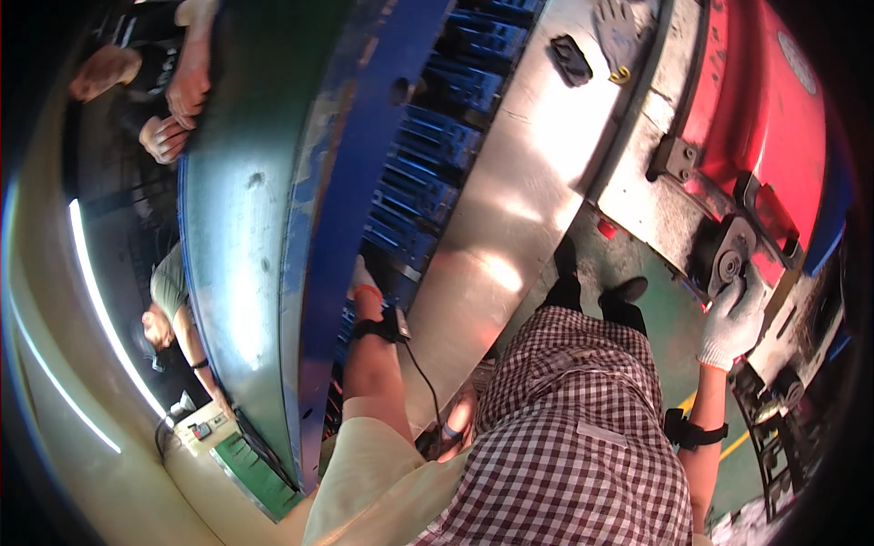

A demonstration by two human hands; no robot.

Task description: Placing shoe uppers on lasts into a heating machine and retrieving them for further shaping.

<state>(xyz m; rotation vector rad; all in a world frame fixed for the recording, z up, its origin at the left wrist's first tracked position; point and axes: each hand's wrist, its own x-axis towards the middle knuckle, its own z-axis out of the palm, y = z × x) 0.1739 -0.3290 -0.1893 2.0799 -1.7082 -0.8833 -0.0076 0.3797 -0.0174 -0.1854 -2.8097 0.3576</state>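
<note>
My right hand (734, 320), in a white knitted glove, is closed against a dark metal part with a round hub (728, 264) on the side of the red machine (765, 109). My left hand (364, 280) reaches in among the blue slotted fixtures (410, 182) of the long blue machine. A reddish cuff shows at its wrist, and its fingers are hidden in shadow between the machine parts. Beside that wrist lies a dark block-shaped part (390, 276). Black bands circle both my forearms, and a thin black cable (423, 378) hangs from the left one.
Along the blue fixtures runs a shiny metal ledge (510, 200). A grey glove (616, 32) and a small black object (571, 61) lie at its far end. Beyond the blue frame (337, 209), two other people work at the left. A dark rack (778, 464) stands at lower right.
</note>
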